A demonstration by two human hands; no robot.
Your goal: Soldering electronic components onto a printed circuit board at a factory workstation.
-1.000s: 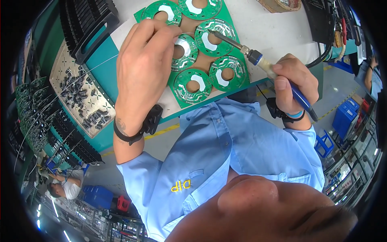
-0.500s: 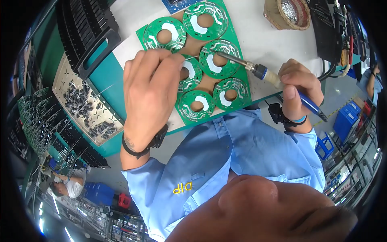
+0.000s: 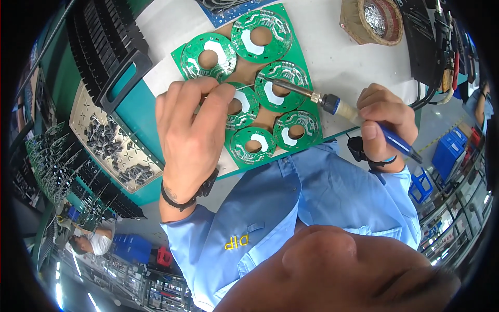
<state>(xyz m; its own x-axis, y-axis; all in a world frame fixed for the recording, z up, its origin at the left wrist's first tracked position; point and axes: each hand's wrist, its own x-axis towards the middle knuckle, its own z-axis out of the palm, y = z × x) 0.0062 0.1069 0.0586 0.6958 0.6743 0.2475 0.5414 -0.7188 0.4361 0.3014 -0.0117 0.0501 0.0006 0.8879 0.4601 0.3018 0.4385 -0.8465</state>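
Note:
My right hand (image 3: 383,117) is closed around the handle of a soldering iron (image 3: 328,102), whose tip points left over the round green circuit board (image 3: 282,72) at the middle right of a panel. My left hand (image 3: 191,132) pinches a thin strand of solder wire (image 3: 245,86), which reaches toward the iron's tip. Whether wire and tip touch is too fine to tell. Partly under the left fingers lies another round board (image 3: 248,115). Several such boards, each with a central hole and a white patch, make up the green panel (image 3: 300,52).
At the back right stands a tan pot (image 3: 351,21) with shiny metal inside. A tray (image 3: 78,112) of small black parts lies left, below a black slotted rack (image 3: 106,47). Blue board pieces (image 3: 218,15) sit at the far edge. A person (image 3: 96,242) is in the background lower left.
The iron's tip has moved left across the middle right board, closer to the solder wire. Panel and hands sit slightly lower in the picture. Both hands keep their grips.

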